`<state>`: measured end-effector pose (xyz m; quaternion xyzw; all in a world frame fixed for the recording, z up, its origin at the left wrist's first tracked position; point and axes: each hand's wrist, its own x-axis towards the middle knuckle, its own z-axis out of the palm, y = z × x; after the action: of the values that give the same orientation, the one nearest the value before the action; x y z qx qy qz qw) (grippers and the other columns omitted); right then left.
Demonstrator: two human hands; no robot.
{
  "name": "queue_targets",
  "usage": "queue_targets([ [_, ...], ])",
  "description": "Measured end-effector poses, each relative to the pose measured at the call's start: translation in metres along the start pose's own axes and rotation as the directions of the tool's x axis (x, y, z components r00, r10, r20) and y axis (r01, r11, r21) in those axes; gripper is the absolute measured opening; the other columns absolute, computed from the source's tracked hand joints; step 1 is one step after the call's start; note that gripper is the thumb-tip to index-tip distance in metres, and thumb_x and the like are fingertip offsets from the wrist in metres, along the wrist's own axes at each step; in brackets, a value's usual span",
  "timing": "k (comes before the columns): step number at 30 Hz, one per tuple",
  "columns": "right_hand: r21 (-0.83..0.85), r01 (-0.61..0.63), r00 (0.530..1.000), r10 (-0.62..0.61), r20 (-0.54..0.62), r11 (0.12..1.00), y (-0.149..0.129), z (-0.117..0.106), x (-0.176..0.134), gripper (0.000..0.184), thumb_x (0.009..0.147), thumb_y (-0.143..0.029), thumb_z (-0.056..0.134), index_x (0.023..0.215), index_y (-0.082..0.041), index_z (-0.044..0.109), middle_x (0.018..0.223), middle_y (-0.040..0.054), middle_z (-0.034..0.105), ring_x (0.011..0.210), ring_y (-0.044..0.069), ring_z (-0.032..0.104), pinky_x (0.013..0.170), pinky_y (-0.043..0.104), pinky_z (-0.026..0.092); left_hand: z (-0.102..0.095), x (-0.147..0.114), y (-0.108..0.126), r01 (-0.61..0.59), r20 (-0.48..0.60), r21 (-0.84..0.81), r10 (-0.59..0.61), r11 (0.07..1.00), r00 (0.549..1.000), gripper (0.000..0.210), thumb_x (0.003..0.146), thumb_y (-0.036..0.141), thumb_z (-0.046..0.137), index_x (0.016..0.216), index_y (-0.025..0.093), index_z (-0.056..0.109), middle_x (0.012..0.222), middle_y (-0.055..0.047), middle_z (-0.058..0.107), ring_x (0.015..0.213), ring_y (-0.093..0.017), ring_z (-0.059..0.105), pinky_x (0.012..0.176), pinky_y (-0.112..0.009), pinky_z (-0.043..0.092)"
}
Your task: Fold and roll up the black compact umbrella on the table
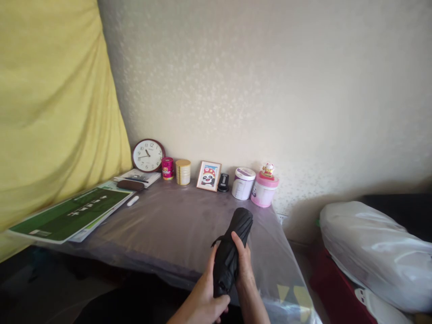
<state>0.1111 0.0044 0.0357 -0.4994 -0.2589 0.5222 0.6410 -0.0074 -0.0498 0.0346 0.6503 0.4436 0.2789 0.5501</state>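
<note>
A folded black umbrella [227, 256] is held between my two hands, tilted with its far end up and to the right, over the table's front edge. My left hand [209, 292] is closed round its near end, the thumb lying across the bottom. Along the right side, my right hand [245, 261] grips the middle, with its thumb pressed on the folded cloth. A small dark strap sticks out from the umbrella's left side. The fingers underneath are mostly hidden.
Along the wall stand a round clock [148, 155], a pink can [167, 168], a yellow-lidded tin [183, 172], a framed panda picture [209, 176] and two tubs [243, 183]. A green booklet [72, 211] lies left on the plastic-covered table [162, 229]. A white plastic bag [374, 252] bulges at right.
</note>
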Motion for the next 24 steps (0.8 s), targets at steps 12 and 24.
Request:
queue_targets([
  [12, -0.008, 0.084, 0.996, -0.084, 0.034, 0.996, 0.005, 0.004, 0.002, 0.056, 0.063, -0.045, 0.071, 0.108, -0.015, 0.058, 0.084, 0.0026, 0.068, 0.077, 0.020, 0.063, 0.070, 0.029, 0.051, 0.000, 0.001, -0.005, 0.046, -0.208, 0.540, 0.080, 0.840, 0.975, 0.090, 0.068, -0.002, 0.041, 0.141, 0.029, -0.002, 0.143, -0.013, 0.029, 0.108, -0.025, 0.056, 0.087, -0.033, 0.043],
  [24, -0.201, 0.206, 0.978, -0.194, 0.079, 0.958, 0.004, -0.008, 0.016, 0.048, 0.065, -0.044, 0.070, 0.102, -0.015, 0.060, 0.094, 0.0047, 0.069, 0.092, 0.023, 0.061, 0.080, 0.030, 0.047, -0.018, 0.022, -0.004, -0.102, -0.288, 0.357, 0.213, 0.929, 0.934, 0.078, 0.077, 0.025, 0.053, 0.140, 0.024, 0.008, 0.138, -0.011, 0.039, 0.110, -0.023, 0.054, 0.090, -0.035, 0.044],
])
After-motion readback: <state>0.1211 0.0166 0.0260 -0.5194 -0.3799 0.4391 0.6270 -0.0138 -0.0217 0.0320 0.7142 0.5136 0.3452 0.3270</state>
